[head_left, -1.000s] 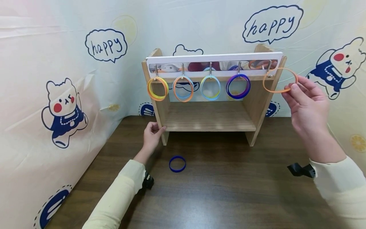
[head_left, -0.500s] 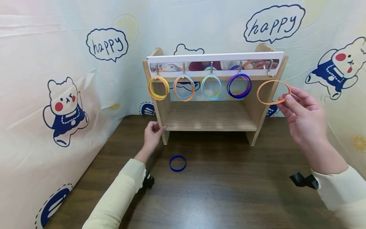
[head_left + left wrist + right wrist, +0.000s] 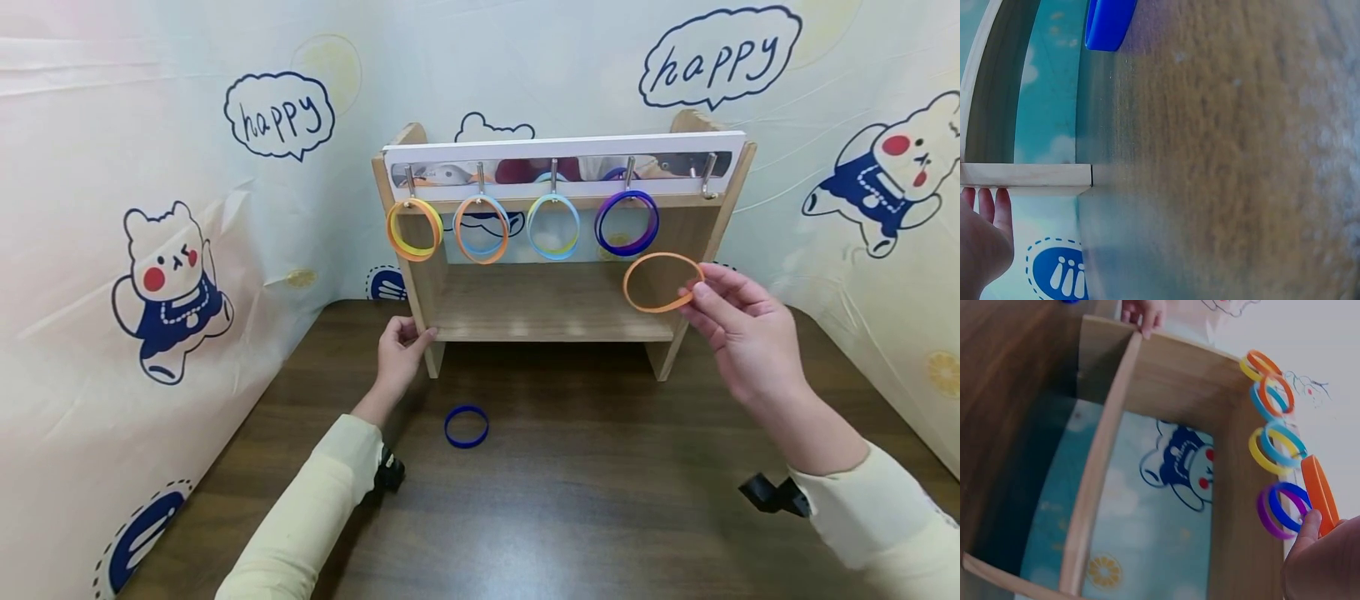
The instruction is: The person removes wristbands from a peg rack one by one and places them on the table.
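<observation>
My right hand point(image 3: 750, 350) pinches an orange silicone wristband point(image 3: 651, 309) between thumb and fingers, in front of the wooden rack's shelf point(image 3: 555, 304). In the right wrist view this orange wristband overlaps the rack's hook side. At the lower left of the rack, my left hand point(image 3: 399, 358) grips the edge of the side panel point(image 3: 1029, 175), thumb in front. Wristbands hang in pairs from the hooks: orange with yellow point(image 3: 417, 257), orange with light blue point(image 3: 491, 260), light blue with yellow point(image 3: 553, 255), dark blue with purple point(image 3: 628, 252). The rightmost hook point(image 3: 708, 177) is bare.
A dark blue wristband point(image 3: 465, 445) lies on the brown wooden table point(image 3: 570, 500), in front of the rack. Behind stands a printed cloth backdrop point(image 3: 480, 67). A mirror-like strip point(image 3: 517, 172) runs behind the hooks in a white frame.
My right hand has carried the orange wristband from beside the rightmost hook down and to the left, in front of the shelf. My left hand has stayed on the side panel.
</observation>
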Motion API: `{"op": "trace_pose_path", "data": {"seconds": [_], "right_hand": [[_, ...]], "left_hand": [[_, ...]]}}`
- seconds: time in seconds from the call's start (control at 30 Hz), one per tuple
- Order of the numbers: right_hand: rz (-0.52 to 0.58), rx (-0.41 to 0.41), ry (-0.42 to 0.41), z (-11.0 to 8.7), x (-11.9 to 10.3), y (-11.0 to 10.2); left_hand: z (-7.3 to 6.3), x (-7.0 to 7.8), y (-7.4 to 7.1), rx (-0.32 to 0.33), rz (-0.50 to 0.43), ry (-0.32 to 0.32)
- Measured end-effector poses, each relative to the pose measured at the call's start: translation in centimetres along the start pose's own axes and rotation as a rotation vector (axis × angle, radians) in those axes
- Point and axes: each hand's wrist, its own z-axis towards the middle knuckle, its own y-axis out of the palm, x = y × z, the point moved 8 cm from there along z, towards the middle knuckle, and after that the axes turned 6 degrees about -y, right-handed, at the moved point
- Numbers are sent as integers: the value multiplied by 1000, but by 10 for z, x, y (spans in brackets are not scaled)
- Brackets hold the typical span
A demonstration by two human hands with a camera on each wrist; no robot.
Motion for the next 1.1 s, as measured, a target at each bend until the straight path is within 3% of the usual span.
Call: {"op": "trace_pose_path", "data": {"seconds": [0.37,1.1], "right_hand": [[-11,-67,117,-14,50,9],[-198,-133,354,-40,147,18]], "left_hand": [[0,1,0,-2,-11,20],[1,-2,-1,3,-14,6]]}}
